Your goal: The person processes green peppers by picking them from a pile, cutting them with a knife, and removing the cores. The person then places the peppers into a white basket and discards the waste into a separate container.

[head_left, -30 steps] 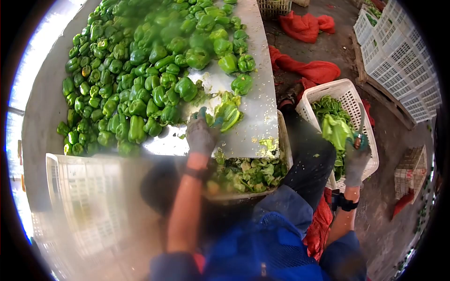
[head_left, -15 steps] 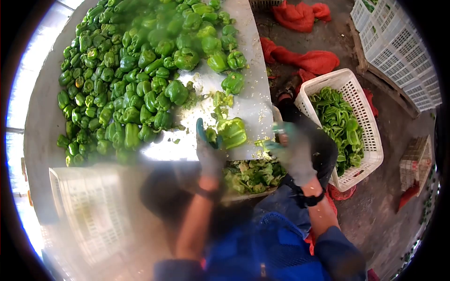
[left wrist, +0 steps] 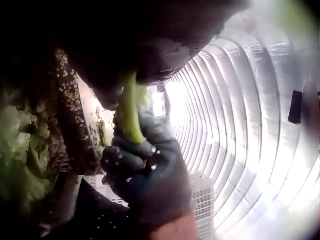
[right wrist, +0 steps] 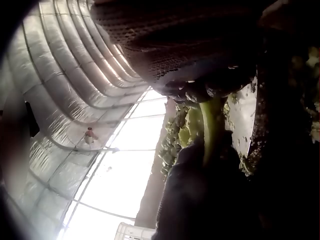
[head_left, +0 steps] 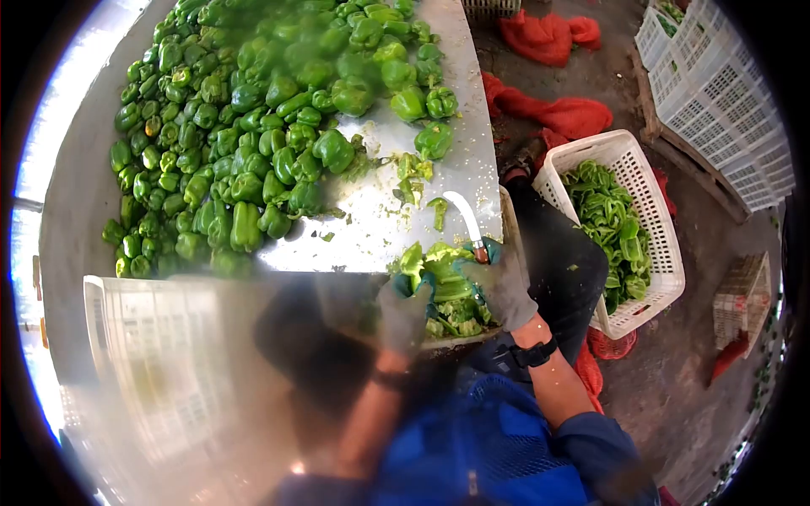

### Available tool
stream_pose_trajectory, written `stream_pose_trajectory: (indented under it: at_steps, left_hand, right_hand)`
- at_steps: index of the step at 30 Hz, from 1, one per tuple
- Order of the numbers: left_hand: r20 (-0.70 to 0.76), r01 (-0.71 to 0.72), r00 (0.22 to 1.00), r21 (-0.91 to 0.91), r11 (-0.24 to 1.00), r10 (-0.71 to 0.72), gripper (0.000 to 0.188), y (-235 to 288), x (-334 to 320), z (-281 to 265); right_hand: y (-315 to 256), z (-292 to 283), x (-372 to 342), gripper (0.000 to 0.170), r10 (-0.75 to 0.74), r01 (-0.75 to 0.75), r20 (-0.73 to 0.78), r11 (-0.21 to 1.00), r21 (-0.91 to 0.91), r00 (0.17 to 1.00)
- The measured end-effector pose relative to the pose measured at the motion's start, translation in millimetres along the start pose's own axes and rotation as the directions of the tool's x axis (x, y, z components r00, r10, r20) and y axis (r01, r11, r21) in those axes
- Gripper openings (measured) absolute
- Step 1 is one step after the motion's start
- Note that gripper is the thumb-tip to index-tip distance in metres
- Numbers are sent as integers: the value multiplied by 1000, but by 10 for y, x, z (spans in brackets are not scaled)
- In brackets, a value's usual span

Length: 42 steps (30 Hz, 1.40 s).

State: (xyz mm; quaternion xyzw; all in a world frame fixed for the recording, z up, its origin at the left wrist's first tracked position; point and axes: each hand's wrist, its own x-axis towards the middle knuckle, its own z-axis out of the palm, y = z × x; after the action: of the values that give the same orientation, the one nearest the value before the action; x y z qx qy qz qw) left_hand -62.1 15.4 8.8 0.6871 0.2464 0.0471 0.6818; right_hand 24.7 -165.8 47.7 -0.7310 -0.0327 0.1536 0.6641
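Observation:
Both hands wear grey gloves with dark green fingers and meet at the table's near edge. My left hand point(head_left: 403, 314) grips one side of an opened green pepper point(head_left: 451, 282), held above a crate of trimmings point(head_left: 462, 322). On its other side my right hand point(head_left: 506, 291) has its fingers at the pepper while gripping a knife point(head_left: 462, 211), whose curved blade points up and away over the metal table point(head_left: 354, 244). In the left wrist view, gloved fingers point(left wrist: 132, 157) curl around a green strip of the pepper. The right wrist view shows the strip point(right wrist: 212, 120) between both gloves.
A large heap of green peppers point(head_left: 245, 169) covers the table's left and far side. Right of my knee stands a white basket point(head_left: 671, 253) of pepper pieces. Stacked white crates point(head_left: 726, 110) and red mesh sacks point(head_left: 565, 116) lie beyond. A white crate point(head_left: 160, 354) is at lower left.
My right hand came back from the white basket, where pepper pieces now lie, to the table edge with the knife. My left hand drew the pepper off the table toward me; both hands now meet at it.

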Motion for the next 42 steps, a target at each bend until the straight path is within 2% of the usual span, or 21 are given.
stream_pose_trajectory:
  at_steps: [1,3,5,8,10,11,13,17,19,21,23,24,26,27,29,32,33,35,39,41,42]
  left_hand:
    - [30,79,996,56,995,-81,18,39,-29,-40]
    - [8,71,997,-31,997,-70,15,112,-87,-46]
    - [-15,59,998,-115,992,-61,13,196,-142,-30]
    - [-184,72,977,-203,977,-110,14,183,-185,-29]
    - [-277,-123,954,-24,992,111,20,51,-161,-60]
    - [-275,-124,955,-25,992,113,20,-12,-167,-86]
    - [-240,-238,910,362,901,337,26,66,-208,-86]
    - [-216,-241,912,405,882,349,29,128,-308,-10]
    - [-180,-379,828,517,767,531,30,128,-309,19]
    - [-170,-346,862,492,799,478,29,93,-352,-4]
    - [-121,-285,862,687,668,493,27,14,-338,-22]
    - [-118,-287,862,687,668,493,27,29,-335,-7]
    - [-63,-369,816,708,602,574,27,57,-334,11]
    - [-62,-368,817,710,601,573,27,92,-352,24]
    - [-95,-322,831,721,613,549,25,175,-369,59]
    - [-157,-362,814,615,700,560,25,138,-288,8]
    - [-157,-363,814,615,700,560,25,173,-283,-3]
    - [-184,-353,832,553,755,524,27,267,-298,-43]
    - [-290,-246,879,404,881,378,31,267,-236,-135]
    - [-304,-250,886,326,912,351,29,325,-291,-100]
    - [-343,-154,915,185,971,211,26,365,-296,-75]
  right_hand:
    - [31,-4,-14,25,-53,53,3,994,-91,999]
    - [138,12,-36,24,-112,113,17,977,-181,994]
    - [278,37,-92,24,-480,400,9,720,-566,877]
    - [295,-48,-200,27,-564,457,27,640,-618,826]
    - [220,-54,-327,29,-529,462,89,631,-624,844]
    - [197,-51,-396,30,-489,462,146,625,-629,860]
    - [259,60,-536,36,-522,474,148,574,-667,840]
    - [218,156,-662,56,-639,548,128,520,-655,759]
    - [78,143,-733,60,-610,554,183,502,-664,771]
    - [43,155,-762,63,-578,553,230,480,-681,783]
    - [61,199,-760,65,-657,588,286,295,-753,697]
    - [69,199,-757,65,-657,586,284,295,-755,698]
    - [89,209,-745,62,-483,556,383,286,-780,787]
    - [109,214,-730,62,-483,555,382,290,-779,788]
    - [143,201,-661,58,-292,469,382,349,-811,877]
    - [179,130,-567,54,-55,372,389,437,-819,920]
    - [269,74,-578,54,-55,372,388,437,-819,920]
    - [599,-59,-640,52,-229,390,318,450,-803,920]
    - [1044,-161,-673,53,-213,256,159,589,-766,964]
    - [992,-151,-767,53,-527,381,142,378,-844,838]
    - [915,-135,-776,53,-526,374,135,380,-846,840]
